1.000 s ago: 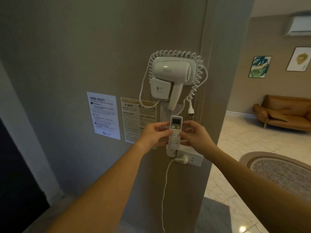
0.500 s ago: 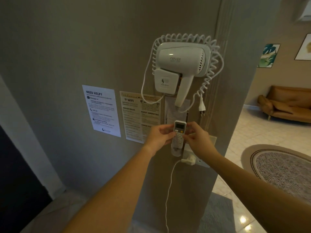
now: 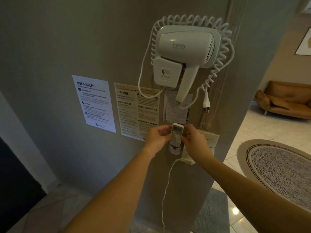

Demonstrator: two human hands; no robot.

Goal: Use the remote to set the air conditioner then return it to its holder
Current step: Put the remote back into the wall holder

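A small white remote [image 3: 177, 131] with a grey screen stands upright against the wall, its lower end inside a white wall holder [image 3: 175, 150]. My left hand [image 3: 158, 137] pinches the remote's left side. On the other side my right hand [image 3: 195, 142] grips it, thumb resting on the buttons. The remote's lower half is partly hidden by my fingers. Only a white corner of the air conditioner [image 3: 304, 5] shows at the top right.
A white wall-mounted hair dryer [image 3: 185, 52] with a coiled cord hangs just above. Paper notices [image 3: 94, 103] are stuck to the wall at left. A socket with a white plug [image 3: 188, 159] and hanging cable sits right of the holder. A brown sofa [image 3: 286, 101] and a round rug [image 3: 279, 169] lie at the right.
My view has come closer to the wall. Both hands stay on the remote, which has slid a little lower into the holder.
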